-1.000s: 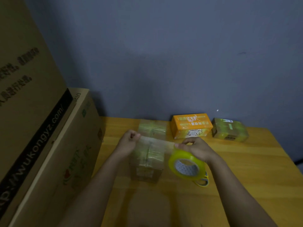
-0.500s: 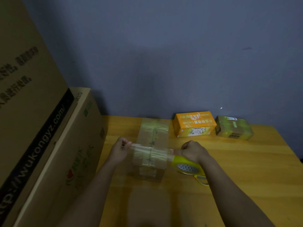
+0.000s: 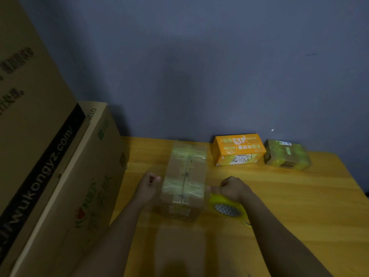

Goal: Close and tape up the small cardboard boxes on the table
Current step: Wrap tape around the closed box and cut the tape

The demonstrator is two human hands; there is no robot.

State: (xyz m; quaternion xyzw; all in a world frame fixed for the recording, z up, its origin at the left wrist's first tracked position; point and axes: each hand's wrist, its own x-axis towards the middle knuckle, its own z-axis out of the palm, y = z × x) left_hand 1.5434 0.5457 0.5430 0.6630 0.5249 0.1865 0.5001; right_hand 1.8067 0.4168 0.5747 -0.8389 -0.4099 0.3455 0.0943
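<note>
Here the brown cardboard box (image 3: 184, 180), closed and crossed by two bands of clear tape, sits on the yellow wooden worktop (image 3: 289, 196) between the two hands. The left hand (image 3: 148, 185) is curled at the box's left edge, fingers pinching the free end of the nearer tape band. The right hand (image 3: 234, 188) is curled just beside the box's right edge, gripping the yellow roll of clear tape (image 3: 227, 206), which hangs low against the worktop with its patterned core showing. Tape runs from the roll across the box's top to the left hand.

Further back, near the blue-grey wall (image 3: 219, 66), an orange printed carton (image 3: 237, 149) lies beside a small box wrapped in greenish tape (image 3: 286, 154), the two just apart. Two large brown cardboard cartons (image 3: 60, 166) stand along the worktop's left side.
</note>
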